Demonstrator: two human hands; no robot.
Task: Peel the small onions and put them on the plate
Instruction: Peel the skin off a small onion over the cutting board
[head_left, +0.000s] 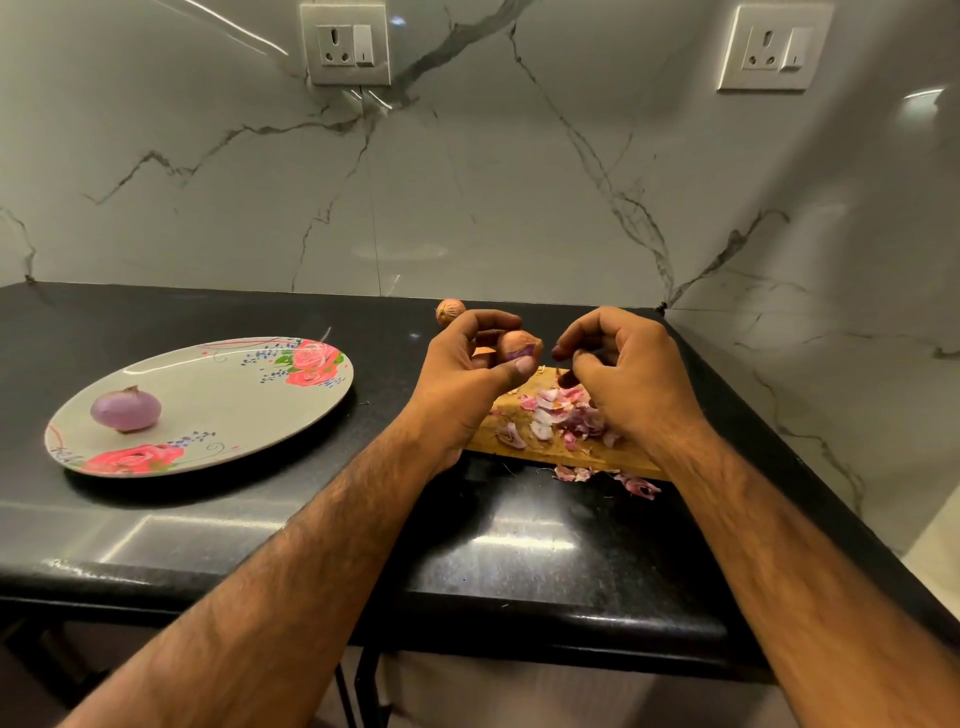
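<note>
My left hand (470, 366) grips a small brown-skinned onion (514, 344) above the far end of the wooden cutting board (550, 449); a purple patch shows where the skin is off. My right hand (621, 366) hovers just right of it with curled fingers, pinching what looks like a small purple scrap of peel (558, 352). One peeled purple onion (126, 409) lies on the floral plate (218, 400) at the left. Another unpeeled onion (450, 310) sits on the counter behind my left hand.
Pink and white onion peelings (558, 421) are heaped on the board, and a few (608, 479) lie on the black counter (493, 551) in front of it. A marble wall with two sockets rises behind. The counter's right edge runs close by my right arm.
</note>
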